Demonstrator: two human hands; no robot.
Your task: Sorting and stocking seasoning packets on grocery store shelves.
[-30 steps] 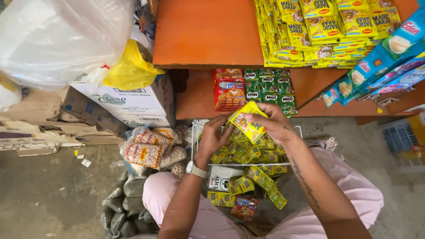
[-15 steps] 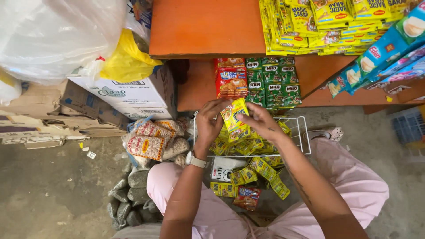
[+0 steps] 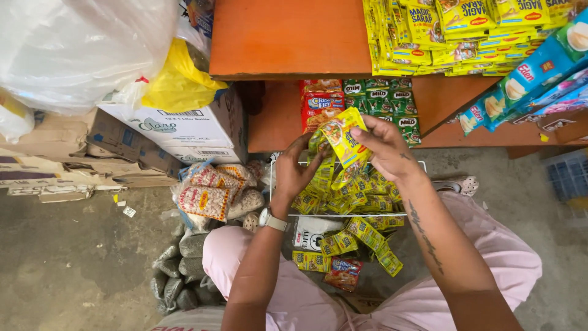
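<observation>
hands: 2 (image 3: 294, 171) | wire basket: 1 (image 3: 422, 164) | wristwatch: 1 (image 3: 273, 220) | cardboard box: 1 (image 3: 184, 125)

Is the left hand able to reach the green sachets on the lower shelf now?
Probably not at once: the left hand holds a yellow sachet strip together with the right hand. Otherwise the green sachets lie unobstructed just beyond.
</observation>
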